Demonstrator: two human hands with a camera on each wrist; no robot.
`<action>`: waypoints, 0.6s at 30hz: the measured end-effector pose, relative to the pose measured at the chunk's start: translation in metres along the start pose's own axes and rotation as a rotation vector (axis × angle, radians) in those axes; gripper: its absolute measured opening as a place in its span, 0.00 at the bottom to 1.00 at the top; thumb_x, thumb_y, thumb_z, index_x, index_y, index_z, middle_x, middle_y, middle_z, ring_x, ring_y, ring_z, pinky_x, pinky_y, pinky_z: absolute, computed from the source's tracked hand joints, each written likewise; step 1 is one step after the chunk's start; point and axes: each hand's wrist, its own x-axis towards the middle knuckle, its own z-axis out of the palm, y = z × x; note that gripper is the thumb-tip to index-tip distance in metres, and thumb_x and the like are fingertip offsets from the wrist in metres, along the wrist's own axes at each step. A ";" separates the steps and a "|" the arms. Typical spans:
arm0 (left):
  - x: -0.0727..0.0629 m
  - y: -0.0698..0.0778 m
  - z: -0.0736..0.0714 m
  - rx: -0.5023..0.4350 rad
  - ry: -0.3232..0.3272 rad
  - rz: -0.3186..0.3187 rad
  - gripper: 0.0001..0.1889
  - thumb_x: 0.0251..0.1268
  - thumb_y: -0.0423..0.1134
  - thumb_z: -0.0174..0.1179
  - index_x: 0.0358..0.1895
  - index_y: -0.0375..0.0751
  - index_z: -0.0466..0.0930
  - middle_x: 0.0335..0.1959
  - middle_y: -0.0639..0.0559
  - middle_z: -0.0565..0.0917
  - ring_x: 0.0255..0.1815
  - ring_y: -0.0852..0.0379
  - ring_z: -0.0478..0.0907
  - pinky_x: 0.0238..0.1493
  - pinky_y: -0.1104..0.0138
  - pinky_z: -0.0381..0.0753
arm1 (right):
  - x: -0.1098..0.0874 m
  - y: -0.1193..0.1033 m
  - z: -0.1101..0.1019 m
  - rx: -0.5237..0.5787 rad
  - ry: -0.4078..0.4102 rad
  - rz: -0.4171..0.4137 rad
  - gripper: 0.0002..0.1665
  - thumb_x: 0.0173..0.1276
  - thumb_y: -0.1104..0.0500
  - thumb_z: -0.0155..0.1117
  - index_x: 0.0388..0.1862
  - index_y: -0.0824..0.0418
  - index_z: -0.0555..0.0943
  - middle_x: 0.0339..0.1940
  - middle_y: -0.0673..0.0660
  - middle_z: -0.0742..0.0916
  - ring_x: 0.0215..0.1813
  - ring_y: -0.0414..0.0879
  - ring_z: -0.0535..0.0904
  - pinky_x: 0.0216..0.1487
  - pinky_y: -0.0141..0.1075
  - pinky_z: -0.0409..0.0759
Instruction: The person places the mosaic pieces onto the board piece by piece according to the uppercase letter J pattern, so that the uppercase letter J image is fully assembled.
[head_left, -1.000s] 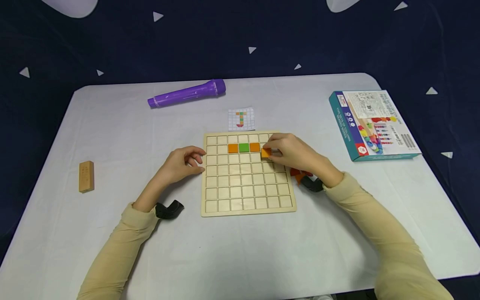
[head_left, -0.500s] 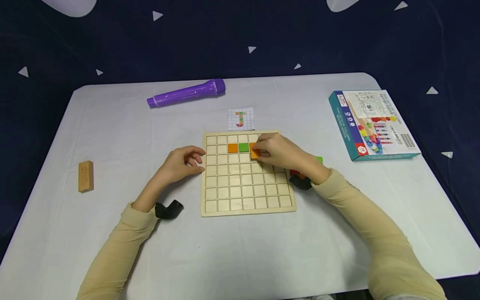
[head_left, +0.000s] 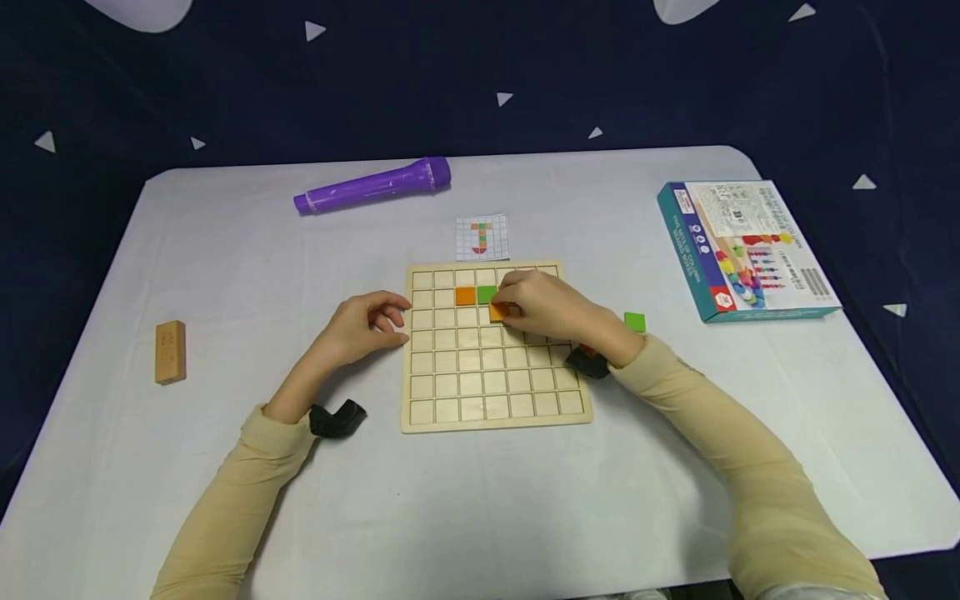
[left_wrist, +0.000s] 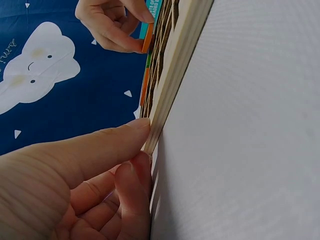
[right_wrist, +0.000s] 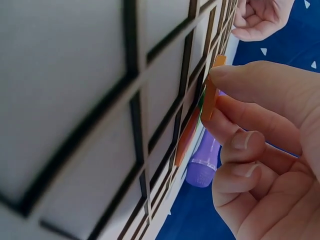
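Observation:
My right hand [head_left: 551, 307] pinches an orange square tile [head_left: 497, 312] between thumb and fingers, low over the wooden grid board [head_left: 457, 387]. In the right wrist view the held tile [right_wrist: 210, 100] is tilted, seen nearly edge-on. Another orange tile [head_left: 465, 296] and a green tile [head_left: 487, 294] lie side by side in the board's second row. The fingers cover the square to the right of the green one. At the board's left edge rests my left hand [head_left: 363, 329], thumb and fingertips touching the rim [left_wrist: 172, 75].
A small pattern card [head_left: 482, 237] lies behind the board, near a purple toy microphone [head_left: 372, 187]. At right is a game box [head_left: 750, 250]; a loose green tile [head_left: 634, 322] lies beside my right wrist. A wooden block [head_left: 171, 352] stands far left.
My right hand has carried the orange tile leftward across the board, below the green tile. A loose green tile has come into sight by the right wrist. My left hand stays put.

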 end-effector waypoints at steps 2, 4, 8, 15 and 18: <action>0.000 0.000 0.000 0.003 0.001 -0.001 0.22 0.51 0.31 0.67 0.52 0.32 0.76 0.35 0.41 0.81 0.27 0.68 0.74 0.33 0.75 0.70 | 0.001 -0.001 0.001 -0.002 -0.009 0.003 0.09 0.58 0.65 0.66 0.39 0.66 0.85 0.35 0.58 0.85 0.33 0.43 0.75 0.37 0.34 0.76; 0.000 0.000 0.000 0.007 0.001 -0.005 0.22 0.51 0.31 0.67 0.52 0.33 0.76 0.35 0.42 0.81 0.27 0.68 0.74 0.33 0.75 0.70 | 0.001 -0.002 0.001 -0.008 -0.014 0.003 0.09 0.58 0.65 0.66 0.39 0.66 0.85 0.35 0.58 0.85 0.33 0.43 0.75 0.37 0.34 0.76; 0.000 0.001 0.000 0.017 -0.003 -0.015 0.22 0.51 0.31 0.67 0.53 0.35 0.76 0.36 0.44 0.81 0.27 0.67 0.74 0.34 0.74 0.71 | 0.003 -0.003 0.002 -0.021 -0.021 0.002 0.09 0.59 0.65 0.66 0.39 0.65 0.85 0.35 0.58 0.84 0.34 0.43 0.77 0.38 0.34 0.78; 0.000 0.001 0.000 0.016 0.002 -0.004 0.22 0.51 0.30 0.67 0.52 0.33 0.76 0.35 0.43 0.80 0.26 0.67 0.74 0.33 0.74 0.70 | 0.004 -0.004 0.003 -0.026 -0.029 0.010 0.09 0.59 0.64 0.66 0.39 0.65 0.85 0.35 0.58 0.84 0.34 0.43 0.76 0.38 0.34 0.78; 0.000 0.000 0.000 0.015 0.004 -0.003 0.22 0.51 0.30 0.67 0.52 0.33 0.76 0.35 0.42 0.80 0.27 0.67 0.73 0.33 0.74 0.70 | 0.005 -0.004 0.004 -0.023 -0.035 0.012 0.10 0.59 0.63 0.66 0.39 0.64 0.85 0.35 0.57 0.83 0.33 0.43 0.75 0.37 0.34 0.77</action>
